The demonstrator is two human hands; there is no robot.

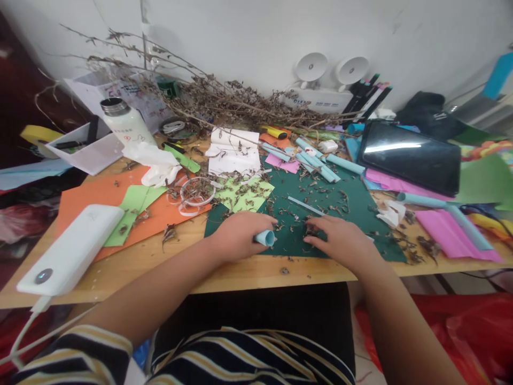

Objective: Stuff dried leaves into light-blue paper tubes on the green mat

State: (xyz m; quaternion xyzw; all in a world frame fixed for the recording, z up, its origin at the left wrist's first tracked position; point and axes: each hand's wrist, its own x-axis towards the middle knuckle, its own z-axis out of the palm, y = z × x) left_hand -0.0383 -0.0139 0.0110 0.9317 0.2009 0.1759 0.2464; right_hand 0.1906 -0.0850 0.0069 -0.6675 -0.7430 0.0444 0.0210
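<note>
We look down on a person's two bare hands at the near edge of a cluttered wooden table (168, 267). The left hand (239, 236) is curled closed around a pale blue paper roll (265, 238), whose open end pokes out from the fist toward the right hand. The right hand (341, 241) lies palm down just beside it. Its fingers (315, 235) are stretched out flat toward the roll and grip nothing we can make out. Their tips touch a scatter of dried leaf crumbs (310, 229).

Both hands rest on a dark green cutting mat (348, 198), which spreads away beyond the knuckles. Just past the right fingertips lies a thin pale strip (305, 206). Further beyond, more blue paper rolls (316, 159) lie in a loose heap, and behind them dry branches (224, 101) run along the wall.

Beyond the left hand sits a light green sheet (245, 195) littered with leaf bits, with clear tape rings (195, 193) just outside it. Further out on that side lie an orange sheet (92, 200) and a white power bank (72, 248). A crumpled white tissue (155, 161) lies beyond them.

Well off to the outside of the right hand are pink paper (452, 235) and a black tablet (409, 155).
</note>
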